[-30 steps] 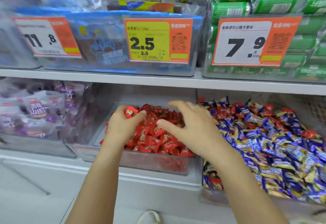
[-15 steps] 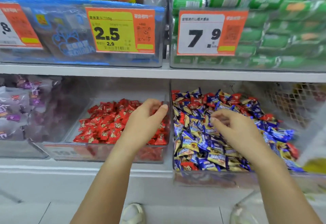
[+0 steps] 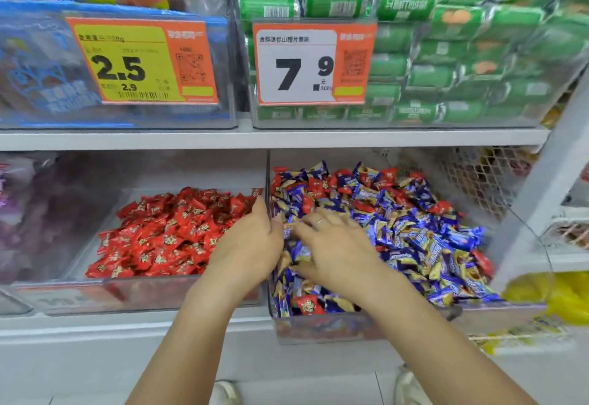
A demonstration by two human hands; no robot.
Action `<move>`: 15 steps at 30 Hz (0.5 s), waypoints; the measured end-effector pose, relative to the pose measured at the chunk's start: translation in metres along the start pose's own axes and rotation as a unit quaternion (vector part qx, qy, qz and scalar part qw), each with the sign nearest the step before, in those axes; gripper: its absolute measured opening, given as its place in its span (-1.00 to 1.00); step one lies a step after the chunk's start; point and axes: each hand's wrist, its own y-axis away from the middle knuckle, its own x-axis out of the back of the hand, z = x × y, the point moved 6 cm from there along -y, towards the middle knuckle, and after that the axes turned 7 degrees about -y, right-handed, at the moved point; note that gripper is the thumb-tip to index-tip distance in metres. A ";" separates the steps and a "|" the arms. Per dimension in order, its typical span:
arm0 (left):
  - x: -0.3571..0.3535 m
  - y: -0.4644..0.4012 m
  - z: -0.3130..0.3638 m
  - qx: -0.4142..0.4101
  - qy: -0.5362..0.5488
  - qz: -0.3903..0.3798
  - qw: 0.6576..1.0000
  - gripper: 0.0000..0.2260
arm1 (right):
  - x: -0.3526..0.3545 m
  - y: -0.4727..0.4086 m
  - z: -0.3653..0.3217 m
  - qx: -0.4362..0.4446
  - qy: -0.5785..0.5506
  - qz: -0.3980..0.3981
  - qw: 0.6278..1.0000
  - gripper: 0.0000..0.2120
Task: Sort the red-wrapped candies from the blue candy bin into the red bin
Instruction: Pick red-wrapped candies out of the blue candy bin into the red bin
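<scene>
item: right hand (image 3: 331, 245) spread flat on blue bin (image 3: 318, 328), grip empty; left hand (image 3: 251, 245) at divider, hold unclear. advice: pinch one exposed red candy (image 3: 308, 304).

Both forearms reach forward side by side. The left hand (image 3: 251, 245) seems loosely curled; the right hand (image 3: 331, 245) lies palm down, fingers spread leftward, nearly touching it.

Upper shelf (image 3: 271, 138) holds green biscuit packs (image 3: 446, 54) behind a white 7.9 price tag (image 3: 314, 63), beside a yellow 2.5 price tag (image 3: 143, 62). Purple sweets (image 3: 28, 213) sit lower left.
</scene>
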 end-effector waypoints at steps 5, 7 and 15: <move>0.001 0.000 -0.002 -0.014 0.006 -0.006 1.000 -0.59 | 0.019 0.011 0.064 -0.066 0.038 0.004 0.997 -0.53; 0.000 0.000 -0.001 -0.011 -0.005 -0.003 1.000 -0.59 | 0.025 0.018 0.086 -0.096 0.036 0.002 0.995 -0.53; 0.000 0.003 0.001 -0.003 0.017 0.011 1.000 -0.61 | 0.046 0.037 0.126 -0.189 -0.074 -0.014 0.979 -0.46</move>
